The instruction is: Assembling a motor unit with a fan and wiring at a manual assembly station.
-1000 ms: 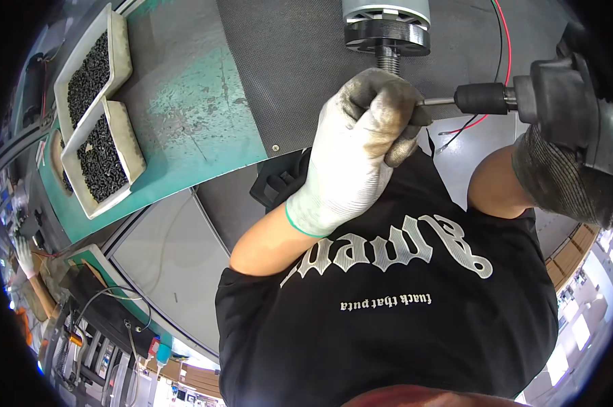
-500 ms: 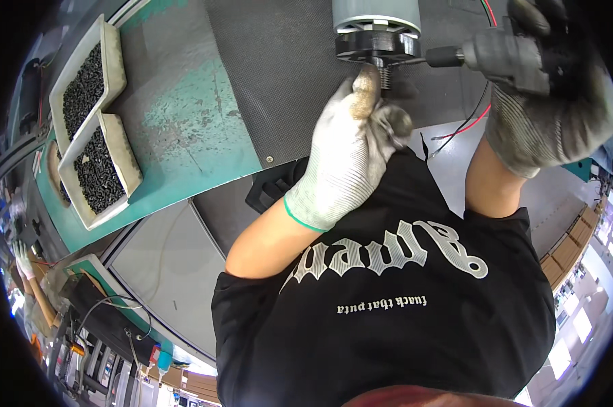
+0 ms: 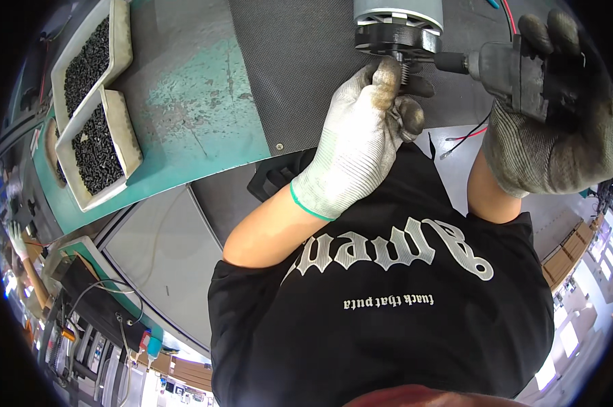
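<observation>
Right hand point(image 3: 551, 146) and power driver point(image 3: 496, 71) had moved up toward the motor point(image 3: 398, 12) since a second earlier | surface point(image 3: 184, 81): lay under the motor | motor: just beyond left hand point(image 3: 362, 139) | driver: right hand wrapped around it, bit near the black flange point(image 3: 396, 39) | threaded shaft point(image 3: 405, 73): partly behind left thumb; whether left hand pinched anything, could not tell

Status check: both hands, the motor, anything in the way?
Right hand gripping power driver, bit beside black flange, contact unclear. Left hand at threaded shaft. Grey motor, shaft toward wearer, partly hidden by that hand.
</observation>
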The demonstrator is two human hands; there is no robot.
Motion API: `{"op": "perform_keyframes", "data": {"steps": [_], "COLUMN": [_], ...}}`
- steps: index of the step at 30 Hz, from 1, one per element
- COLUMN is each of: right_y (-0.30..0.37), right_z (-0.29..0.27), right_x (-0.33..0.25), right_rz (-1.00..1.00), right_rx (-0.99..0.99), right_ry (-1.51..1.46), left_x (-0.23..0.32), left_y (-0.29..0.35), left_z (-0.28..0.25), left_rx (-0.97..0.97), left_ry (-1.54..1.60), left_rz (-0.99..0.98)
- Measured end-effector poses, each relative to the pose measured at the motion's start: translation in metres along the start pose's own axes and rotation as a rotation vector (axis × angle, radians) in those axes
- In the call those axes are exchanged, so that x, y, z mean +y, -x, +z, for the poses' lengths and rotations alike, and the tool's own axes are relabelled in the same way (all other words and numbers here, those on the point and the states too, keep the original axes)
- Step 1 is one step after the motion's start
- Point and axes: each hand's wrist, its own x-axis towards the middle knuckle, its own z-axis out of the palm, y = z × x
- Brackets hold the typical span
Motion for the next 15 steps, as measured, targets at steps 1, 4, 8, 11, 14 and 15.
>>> {"op": "perform_keyframes", "data": {"steps": [1,4,8,11,14,15], "right_y": [-0.001,0.005,0.005,-0.001,-0.009,-0.013], "right_z": [0.002,0.011,0.012,0.008,0.006,0.003], "right_x": [-0.001,-0.001,-0.001,-0.001,-0.007,-0.009], "right_rz": [0.005,0.017,0.017,-0.006,-0.044,-0.061], "right_rx": [0.006,0.022,0.046,0.084,0.122,0.134], "right_ry": [0.011,0.042,0.077,0.106,0.129,0.136], "left_x": [0.000,0.000,0.000,0.002,0.007,0.010], "left_y": [0.000,-0.001,-0.002,-0.003,0.001,0.002], "left_z": [0.000,-0.002,-0.001,0.010,0.010,0.009], "left_rx": [-0.006,-0.015,-0.017,0.085,0.072,0.069], "left_ry": [-0.012,-0.037,-0.053,-0.221,-0.184,-0.161], "left_rz": [0.010,0.030,0.053,0.081,0.016,-0.018]}}
